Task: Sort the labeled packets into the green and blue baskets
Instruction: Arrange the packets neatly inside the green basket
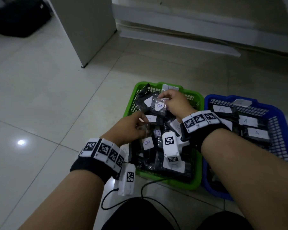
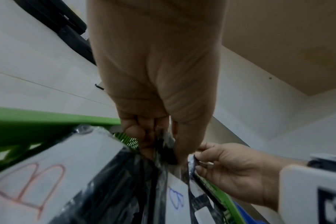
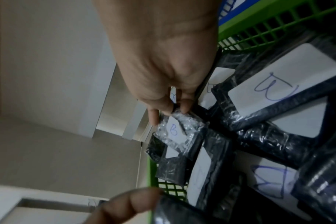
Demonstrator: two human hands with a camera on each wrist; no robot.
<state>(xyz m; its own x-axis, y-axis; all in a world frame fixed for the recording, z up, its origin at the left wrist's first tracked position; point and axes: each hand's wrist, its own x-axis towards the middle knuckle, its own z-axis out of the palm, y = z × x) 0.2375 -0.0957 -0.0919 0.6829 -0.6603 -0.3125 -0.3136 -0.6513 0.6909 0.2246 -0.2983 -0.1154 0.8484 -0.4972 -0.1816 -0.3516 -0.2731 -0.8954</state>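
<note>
A green basket (image 1: 129,103) on the floor is full of black plastic-wrapped packets with white labels, several marked B. To its right stands a blue basket (image 1: 205,105) with packets labelled A (image 1: 248,121). My right hand (image 1: 164,101) pinches the far edge of a small B packet (image 1: 158,107) over the back of the green basket; the same packet (image 3: 177,131) shows in the right wrist view. My left hand (image 1: 140,124) grips a crinkled dark packet (image 2: 165,147) at the green basket's left side; its label is hidden.
The baskets touch side by side on a pale tiled floor (image 1: 40,97). A white cabinet panel (image 1: 90,30) stands behind on the left, with a dark bag (image 1: 19,17) at the far left. Black cables (image 1: 141,191) trail near my dark-clad knees (image 1: 140,216).
</note>
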